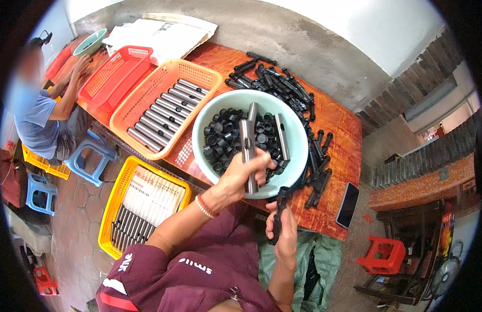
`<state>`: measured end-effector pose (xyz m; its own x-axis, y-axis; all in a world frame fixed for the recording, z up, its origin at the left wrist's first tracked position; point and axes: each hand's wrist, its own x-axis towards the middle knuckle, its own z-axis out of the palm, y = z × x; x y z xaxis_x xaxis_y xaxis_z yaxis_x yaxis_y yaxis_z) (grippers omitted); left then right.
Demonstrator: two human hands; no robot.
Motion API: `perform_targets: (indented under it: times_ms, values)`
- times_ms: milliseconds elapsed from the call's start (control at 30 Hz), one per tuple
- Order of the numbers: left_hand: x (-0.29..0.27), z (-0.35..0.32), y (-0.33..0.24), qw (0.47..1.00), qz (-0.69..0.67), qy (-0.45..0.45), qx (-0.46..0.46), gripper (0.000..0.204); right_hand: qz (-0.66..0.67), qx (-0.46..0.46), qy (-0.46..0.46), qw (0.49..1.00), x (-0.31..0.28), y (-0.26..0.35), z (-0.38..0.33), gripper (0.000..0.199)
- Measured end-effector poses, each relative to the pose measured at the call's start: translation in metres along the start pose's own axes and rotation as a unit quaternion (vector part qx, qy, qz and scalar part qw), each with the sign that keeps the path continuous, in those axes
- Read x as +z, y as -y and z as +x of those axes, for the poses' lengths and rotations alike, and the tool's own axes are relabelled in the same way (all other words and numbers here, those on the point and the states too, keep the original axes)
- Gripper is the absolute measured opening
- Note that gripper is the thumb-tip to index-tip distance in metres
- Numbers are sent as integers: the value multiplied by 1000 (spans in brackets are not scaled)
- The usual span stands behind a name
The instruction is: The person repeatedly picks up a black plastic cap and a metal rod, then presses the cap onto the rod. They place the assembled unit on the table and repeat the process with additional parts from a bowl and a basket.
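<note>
My left hand (240,174), with beaded bracelets at the wrist, is closed round a grey metal tube (246,140) over the near side of a pale green bowl (200,125). Many small black plastic caps (220,132) fill much of that bowl. Two more metal tubes lie on the caps, one behind the held tube and another tube (282,138) at the right. Just off the bowl's near right rim, my right hand (285,229) grips a black tubular plastic part (279,213), held roughly upright. The fingers partly cover it.
Black plastic parts (272,80) are heaped along the table's back and right. A phone (347,205) lies near the right edge. Left stand an orange basket (215,78) of metal tubes and a red basket (113,78). Below is a yellow crate (108,218). A co-worker (46,109) sits far left.
</note>
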<state>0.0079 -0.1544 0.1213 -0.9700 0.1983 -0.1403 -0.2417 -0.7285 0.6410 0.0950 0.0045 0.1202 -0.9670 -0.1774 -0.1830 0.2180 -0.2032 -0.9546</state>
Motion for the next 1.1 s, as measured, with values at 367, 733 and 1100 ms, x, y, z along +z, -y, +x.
perform_targets:
  times_ms: [367, 733, 1100]
  values:
    - [3, 3, 7, 987, -142, -54, -56, 28, -128, 39, 11, 991, 23, -15, 1, 29]
    - [11, -3, 18, 999, -25, 21, -4, 24, -184, 0, -43, 982, 30, -20, 15, 33]
    - [12, -9, 24, 999, 0, 37, -32, 26, 80, 105, 96, 987, 10, -15, 8, 30]
